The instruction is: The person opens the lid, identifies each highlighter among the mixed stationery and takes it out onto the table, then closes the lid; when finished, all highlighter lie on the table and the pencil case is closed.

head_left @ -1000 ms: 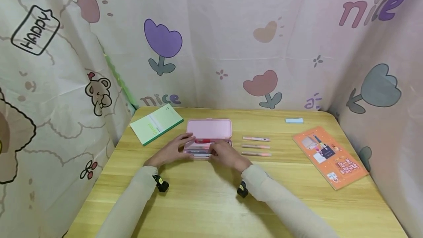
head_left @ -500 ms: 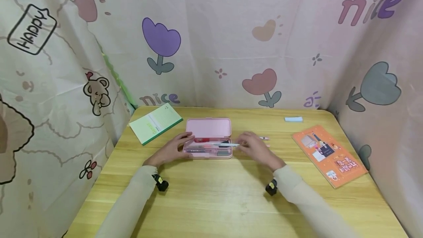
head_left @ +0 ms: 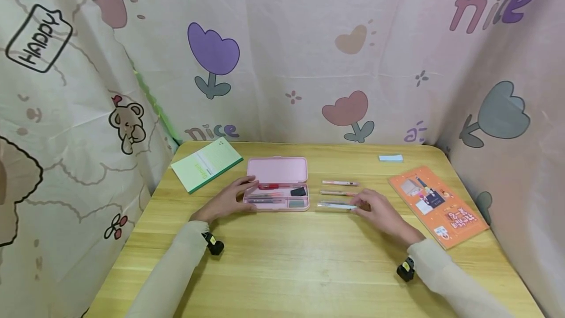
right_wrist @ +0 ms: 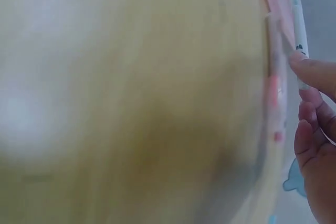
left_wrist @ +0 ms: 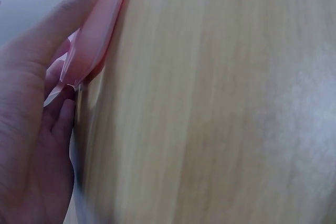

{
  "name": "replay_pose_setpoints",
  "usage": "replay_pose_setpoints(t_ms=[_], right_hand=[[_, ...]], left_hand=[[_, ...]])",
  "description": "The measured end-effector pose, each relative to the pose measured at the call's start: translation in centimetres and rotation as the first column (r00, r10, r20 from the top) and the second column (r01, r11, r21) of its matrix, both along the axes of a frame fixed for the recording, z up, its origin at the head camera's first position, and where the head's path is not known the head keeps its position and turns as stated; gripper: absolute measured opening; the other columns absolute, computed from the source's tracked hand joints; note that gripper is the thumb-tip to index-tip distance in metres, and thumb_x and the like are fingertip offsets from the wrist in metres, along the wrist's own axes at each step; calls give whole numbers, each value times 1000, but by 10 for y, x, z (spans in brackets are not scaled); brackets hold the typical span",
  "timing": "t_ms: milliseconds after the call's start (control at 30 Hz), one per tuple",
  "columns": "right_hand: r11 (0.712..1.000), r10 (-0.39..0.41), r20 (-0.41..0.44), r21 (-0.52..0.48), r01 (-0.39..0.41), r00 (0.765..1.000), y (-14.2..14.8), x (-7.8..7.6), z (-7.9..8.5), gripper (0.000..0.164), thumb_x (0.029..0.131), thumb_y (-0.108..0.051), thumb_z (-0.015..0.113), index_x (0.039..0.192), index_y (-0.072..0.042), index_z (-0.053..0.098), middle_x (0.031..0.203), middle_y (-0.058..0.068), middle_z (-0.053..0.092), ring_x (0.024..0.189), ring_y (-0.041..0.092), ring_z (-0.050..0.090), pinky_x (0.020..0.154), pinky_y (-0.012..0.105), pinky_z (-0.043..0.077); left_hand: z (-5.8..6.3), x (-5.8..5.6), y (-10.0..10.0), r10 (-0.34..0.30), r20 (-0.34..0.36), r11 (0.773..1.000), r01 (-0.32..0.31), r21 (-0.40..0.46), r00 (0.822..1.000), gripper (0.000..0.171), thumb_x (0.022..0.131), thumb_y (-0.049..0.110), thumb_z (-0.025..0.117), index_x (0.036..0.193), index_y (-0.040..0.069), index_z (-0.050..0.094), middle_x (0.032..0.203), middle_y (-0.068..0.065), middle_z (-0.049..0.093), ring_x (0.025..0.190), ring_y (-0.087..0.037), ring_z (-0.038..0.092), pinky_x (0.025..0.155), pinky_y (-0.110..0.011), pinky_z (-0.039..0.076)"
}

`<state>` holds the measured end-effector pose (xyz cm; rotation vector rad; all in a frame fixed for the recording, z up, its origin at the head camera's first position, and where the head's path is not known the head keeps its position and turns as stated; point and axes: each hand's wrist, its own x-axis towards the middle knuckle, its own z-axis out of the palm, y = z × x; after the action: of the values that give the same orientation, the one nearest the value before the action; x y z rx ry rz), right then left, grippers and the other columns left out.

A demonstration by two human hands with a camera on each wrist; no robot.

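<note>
In the head view a pink pencil case [head_left: 277, 170] lies with its lid up on the wooden table. My left hand [head_left: 227, 199] holds its left end, thumb along the front wall and fingers around the back; the left wrist view shows the thumb on the pink side [left_wrist: 100, 35]. Inside are a red pen [head_left: 268, 187], several other pens, a black piece [head_left: 298, 192] and a grey block [head_left: 299, 203]. To the right, my right hand [head_left: 380, 212] pinches a slim white pen [right_wrist: 298, 19] by one end, over the nearest of three pens in a row.
The two farther pens, one at the back [head_left: 340, 183] and one in the middle [head_left: 337, 193], lie parallel right of the case. A green notebook [head_left: 207, 165] lies back left, an orange booklet [head_left: 437, 205] at right, a small pale blue block [head_left: 390, 158] behind it.
My right hand has lifted the white pen out of the pencil case and carried it right, to the row of pens. The left hand stays on the case.
</note>
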<state>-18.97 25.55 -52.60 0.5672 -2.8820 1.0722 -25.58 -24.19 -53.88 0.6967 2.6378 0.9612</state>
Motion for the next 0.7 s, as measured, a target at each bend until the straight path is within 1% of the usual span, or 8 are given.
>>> replay_pose_setpoints(t_ms=[133,233,467,700], right_hand=[[1000,-1,-5,12,1,1000,8,5,-8,13,94,-12,86,104,-18,79,97,-7,68,85,7,56,73,23,51],[1000,-1,-3,19,1,1000,10,8,-11,13,95,-12,86,102,-20,79,96,-8,66,85,7,55,72,22,50],[1000,-6,4,26,6,1000,10,11,-12,10,96,-14,85,102,-19,80,98,-8,68,87,7,56,73,23,51],[1000,-8,16,22,7,1000,10,11,-13,11,96,-13,85,104,-19,81,97,-7,68,86,6,57,73,23,52]], left_hand=[[0,-1,-1,-8,-9,1000,8,2,1000,88,94,54,83,168,26,46,182,-6,26,167,-45,21,129,-77,24],[-1,-2,0,-7,-9,1000,7,6,1000,88,93,54,84,167,27,46,182,-5,26,168,-44,21,129,-76,24],[-1,-2,0,-10,-14,1000,10,7,1000,88,93,55,84,167,28,46,182,-4,27,168,-43,21,129,-76,24],[-1,-1,0,-17,-24,1000,17,-7,1000,87,95,54,82,168,26,46,181,-8,27,167,-46,22,128,-77,26]])
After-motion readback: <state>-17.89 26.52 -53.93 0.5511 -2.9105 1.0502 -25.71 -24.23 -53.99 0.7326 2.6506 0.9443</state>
